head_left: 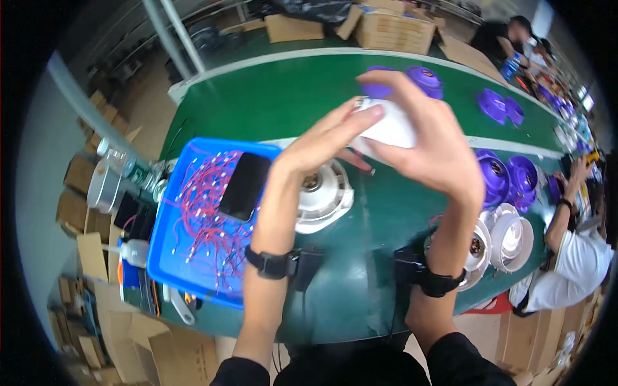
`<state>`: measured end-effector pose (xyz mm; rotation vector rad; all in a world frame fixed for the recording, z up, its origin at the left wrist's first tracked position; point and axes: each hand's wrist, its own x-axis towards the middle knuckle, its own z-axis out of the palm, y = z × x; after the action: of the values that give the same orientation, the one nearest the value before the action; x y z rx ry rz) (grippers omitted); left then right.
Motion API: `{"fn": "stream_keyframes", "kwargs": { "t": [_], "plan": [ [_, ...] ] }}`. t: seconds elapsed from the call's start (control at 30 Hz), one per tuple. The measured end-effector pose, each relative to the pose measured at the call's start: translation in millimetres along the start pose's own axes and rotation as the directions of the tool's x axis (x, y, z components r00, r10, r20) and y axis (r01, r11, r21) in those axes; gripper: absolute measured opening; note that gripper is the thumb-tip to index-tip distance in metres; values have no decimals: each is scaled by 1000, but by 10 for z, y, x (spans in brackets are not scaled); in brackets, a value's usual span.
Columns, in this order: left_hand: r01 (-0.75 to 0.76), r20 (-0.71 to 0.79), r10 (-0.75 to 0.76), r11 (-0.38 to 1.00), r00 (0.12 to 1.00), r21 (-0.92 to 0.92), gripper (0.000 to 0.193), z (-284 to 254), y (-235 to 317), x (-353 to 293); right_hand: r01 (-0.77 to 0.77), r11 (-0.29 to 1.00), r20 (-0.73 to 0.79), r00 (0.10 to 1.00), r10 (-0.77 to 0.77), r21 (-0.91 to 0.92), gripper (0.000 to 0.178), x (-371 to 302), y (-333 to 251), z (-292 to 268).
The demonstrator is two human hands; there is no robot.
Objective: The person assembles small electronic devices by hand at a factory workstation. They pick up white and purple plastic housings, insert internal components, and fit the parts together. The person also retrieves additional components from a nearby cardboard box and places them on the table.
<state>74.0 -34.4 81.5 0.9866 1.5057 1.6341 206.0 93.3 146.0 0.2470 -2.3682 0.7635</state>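
Note:
Above the middle of the green table I hold a white rounded plastic part (391, 126), slightly blurred. My left hand (331, 135) grips its left side, with the thumb lying across the front. From the right, my right hand (434, 138) curves round it, its fingers over the top and its thumb low on the near side. Below my left hand, a white round housing (325, 201) with a metal core rests on the table, partly hidden by my left forearm. A short reddish wire end shows beneath the held part.
Left of my arm sits a blue tray (159, 241) of red wires, with a black phone (246, 186) on top. White housings (512, 239) and purple housings (492, 177) stand on the right. More purple parts (492, 105) lie farther back. A co-worker (576, 257) sits at the right.

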Motion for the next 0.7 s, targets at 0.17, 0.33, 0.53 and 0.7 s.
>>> {"fn": "stream_keyframes", "kwargs": {
  "t": [0.17, 0.33, 0.53, 0.7],
  "plan": [
    [-105, 113, 103, 994, 988, 11, 74, 64, 108, -5, -39, 997, -12, 999, 39, 70, 61, -61, 26, -48],
    [-190, -101, 179, 976, 979, -108, 70, -65, 164, 7, -12, 998, -234, 972, -2, -56, 52, 9, -7, 13],
    [-454, -319, 429, 891, 845, -5, 64, -123, 218, 40, -186, 964, -261, 937, 233, 191, 54, 65, 12, 197],
    [-452, -247, 457, 888, 854, 82, 68, -137, 170, 70, -241, 945, -245, 924, 293, 219, 59, 46, 33, 200]
  ]
}}
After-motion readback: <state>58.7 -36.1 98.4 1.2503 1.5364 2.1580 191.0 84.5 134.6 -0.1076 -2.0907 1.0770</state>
